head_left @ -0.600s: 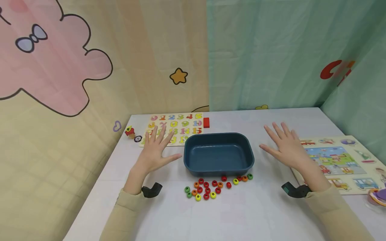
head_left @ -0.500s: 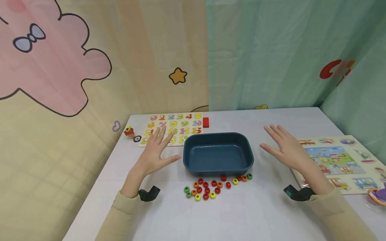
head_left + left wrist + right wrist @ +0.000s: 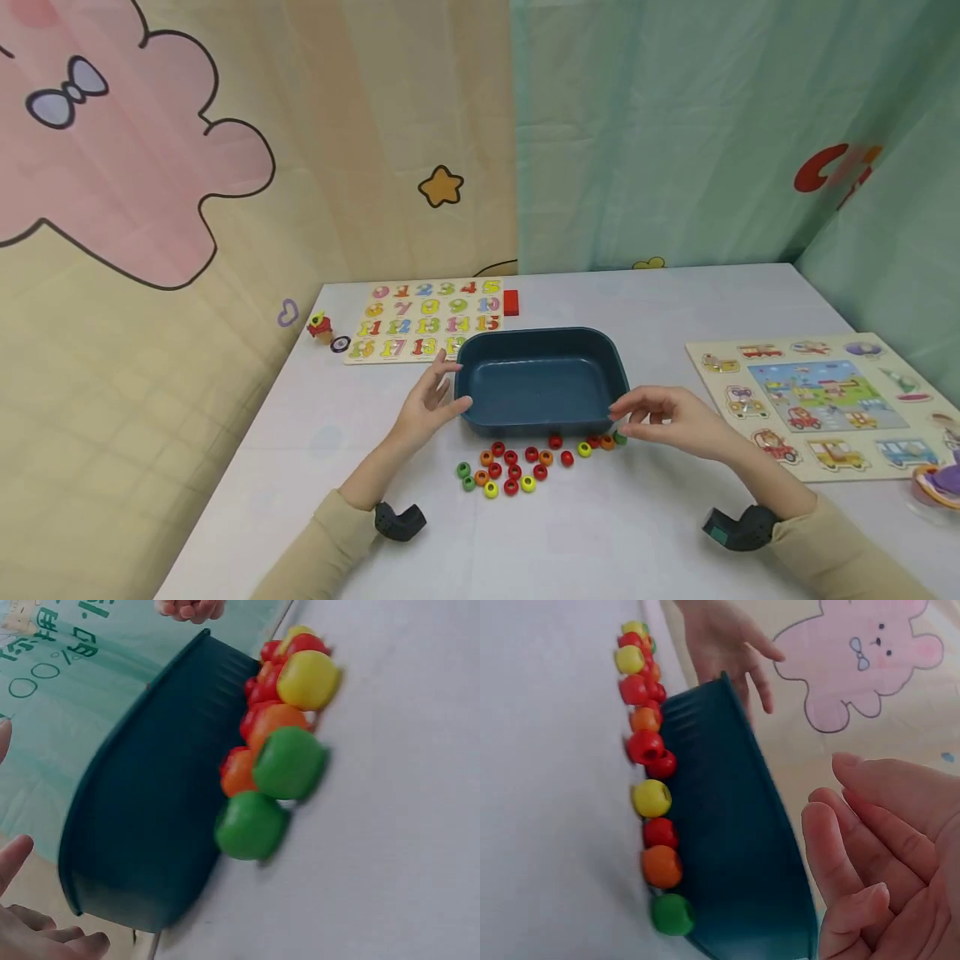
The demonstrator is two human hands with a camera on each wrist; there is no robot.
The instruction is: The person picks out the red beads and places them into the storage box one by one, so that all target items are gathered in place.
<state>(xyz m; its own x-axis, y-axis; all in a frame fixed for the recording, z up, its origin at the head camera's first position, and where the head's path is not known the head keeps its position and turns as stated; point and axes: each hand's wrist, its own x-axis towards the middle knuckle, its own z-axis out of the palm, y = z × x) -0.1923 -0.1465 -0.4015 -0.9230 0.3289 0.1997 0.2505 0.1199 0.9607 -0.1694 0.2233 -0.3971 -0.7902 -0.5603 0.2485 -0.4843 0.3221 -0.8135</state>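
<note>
A dark blue rectangular bin (image 3: 543,392) stands at mid-table, its inside bare. Along its near side lie several round beads with holes, in red (image 3: 511,487), orange (image 3: 482,477), yellow (image 3: 528,483) and green (image 3: 463,470). My left hand (image 3: 426,408) is at the bin's left end, thumb and fingers apart; the left wrist view shows its fingertips (image 3: 16,859) off the bin wall (image 3: 150,795). By the right front corner is my right hand (image 3: 678,421), fingers loosely bent, nothing between them. In the right wrist view, a gap separates its fingers (image 3: 829,847) from the bin.
Behind the bin on the left lies a number puzzle board (image 3: 427,325), with a red block (image 3: 511,302) beside it. A small ice-cream toy (image 3: 320,327) sits at the left edge. A vehicle picture puzzle (image 3: 825,396) and a cup-like toy (image 3: 937,487) are on the right.
Both hands have come down and inward from spread, raised positions to the bin's two ends. The right fingers have bent. The bin and beads stay in place.
</note>
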